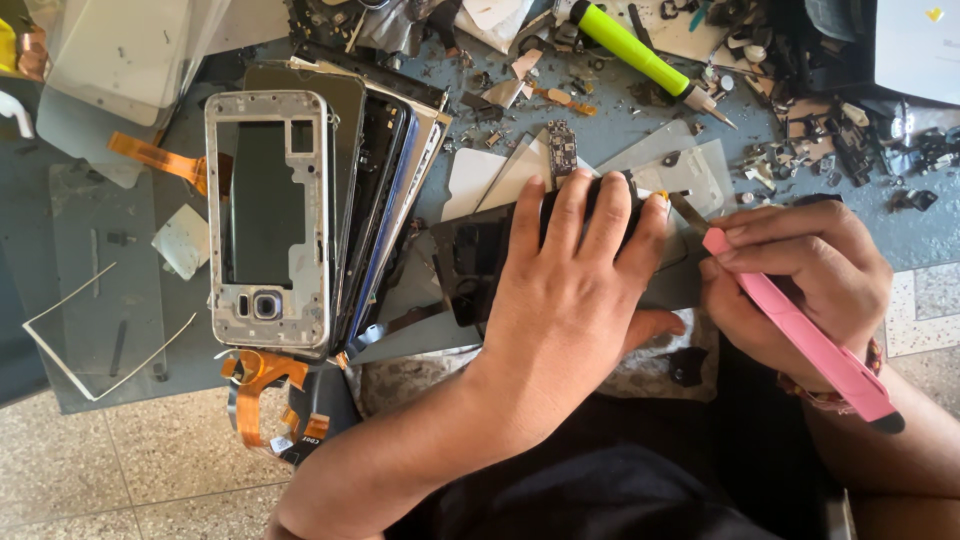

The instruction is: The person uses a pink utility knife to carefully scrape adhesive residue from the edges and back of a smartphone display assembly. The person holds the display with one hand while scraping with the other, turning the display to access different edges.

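Your left hand (570, 290) is flat, fingers spread, pinning the dark phone part (480, 262). Your right hand (800, 285) grips the pink knife (800, 335), blade at the part's right edge. The silver frame stack (268, 215) crowds the left, scraps far, so little room.

Left hand (570, 290) flat, fingers spread; right hand (795, 290) fisted.
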The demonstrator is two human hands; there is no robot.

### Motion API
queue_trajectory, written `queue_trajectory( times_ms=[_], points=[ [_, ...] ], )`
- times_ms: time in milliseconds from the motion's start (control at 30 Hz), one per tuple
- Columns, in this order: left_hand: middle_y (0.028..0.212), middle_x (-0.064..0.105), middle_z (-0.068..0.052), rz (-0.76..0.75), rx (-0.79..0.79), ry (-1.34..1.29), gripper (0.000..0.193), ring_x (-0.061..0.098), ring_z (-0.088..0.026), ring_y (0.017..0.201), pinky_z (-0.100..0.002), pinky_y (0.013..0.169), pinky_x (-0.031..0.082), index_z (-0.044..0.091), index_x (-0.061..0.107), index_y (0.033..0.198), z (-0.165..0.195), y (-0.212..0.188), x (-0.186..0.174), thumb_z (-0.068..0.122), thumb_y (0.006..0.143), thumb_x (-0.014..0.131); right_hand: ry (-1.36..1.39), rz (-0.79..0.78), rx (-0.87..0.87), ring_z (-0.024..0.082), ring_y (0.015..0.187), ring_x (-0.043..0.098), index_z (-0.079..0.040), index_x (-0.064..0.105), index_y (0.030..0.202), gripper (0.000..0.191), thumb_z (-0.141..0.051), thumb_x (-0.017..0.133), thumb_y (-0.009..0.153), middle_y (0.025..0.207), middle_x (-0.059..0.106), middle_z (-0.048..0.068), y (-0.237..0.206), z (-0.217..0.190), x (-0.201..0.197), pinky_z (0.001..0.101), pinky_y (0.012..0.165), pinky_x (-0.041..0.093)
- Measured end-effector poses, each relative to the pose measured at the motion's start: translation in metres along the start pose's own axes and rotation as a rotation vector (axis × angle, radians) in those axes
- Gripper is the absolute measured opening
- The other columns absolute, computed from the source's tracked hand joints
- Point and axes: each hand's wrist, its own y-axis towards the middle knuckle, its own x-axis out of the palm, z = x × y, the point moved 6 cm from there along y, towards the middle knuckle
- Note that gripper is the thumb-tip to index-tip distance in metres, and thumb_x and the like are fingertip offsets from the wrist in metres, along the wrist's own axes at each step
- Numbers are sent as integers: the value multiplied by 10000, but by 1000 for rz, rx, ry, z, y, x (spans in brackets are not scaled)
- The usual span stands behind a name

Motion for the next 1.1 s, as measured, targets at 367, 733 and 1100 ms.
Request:
queue_trajectory(
  times_ms=[367,733,1100],
  points=[
    [1353,557,-168,16,2,19,919,497,-362,1347,-601,1154,372,75,568,1391,1,0,0,633,690,772,-16,90,-104,224,826,700,26,606,929,154,73,723,840,1014,644,195,-13,22,-9,305,713,609],
    [1380,549,-187,46,-3,-36,869,490,-382,1364,-609,1165,371,69,605,1370,0,1,0,576,695,811,-364,-83,-45,265,827,624,22,746,1064,194,-77,871,954,1006,653,145,18,6,-4,380,759,502],
    [1390,525,-192,40,1,-16,885,468,-388,1366,-620,1168,364,56,591,1395,1,-1,3,590,716,785,-326,-160,42,280,812,639,-6,750,1021,182,-56,859,885,991,664,126,43,-12,10,369,727,515]
  ],
)
